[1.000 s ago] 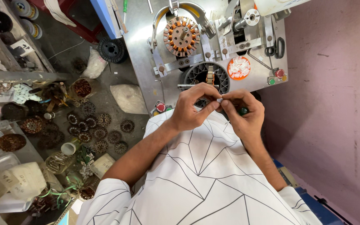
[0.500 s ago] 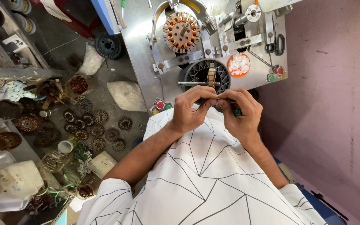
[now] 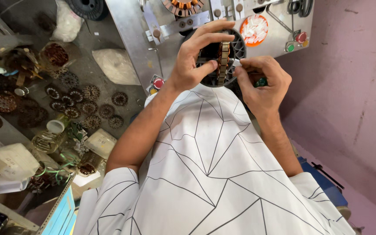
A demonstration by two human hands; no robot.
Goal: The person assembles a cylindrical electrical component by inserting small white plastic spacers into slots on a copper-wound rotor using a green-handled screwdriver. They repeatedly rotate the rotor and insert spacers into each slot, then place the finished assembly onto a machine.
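Our left hand (image 3: 192, 65) pinches stator core (image 3: 223, 61) by rim, upright before winding machine (image 3: 170, 26). Right hand (image 3: 262, 82) fingers curl shut on small white slip at slot. Core looks rigid, heavy, sharp-edged; we judge outer rim safest grip.

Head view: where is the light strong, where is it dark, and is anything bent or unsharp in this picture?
Head view: bright, slightly washed light on the metal panel and white shirt; the shelf parts at the left lie in dim shade. The left hand, right hand and ring-shaped stator look sharp. The wide lens bends the edges.
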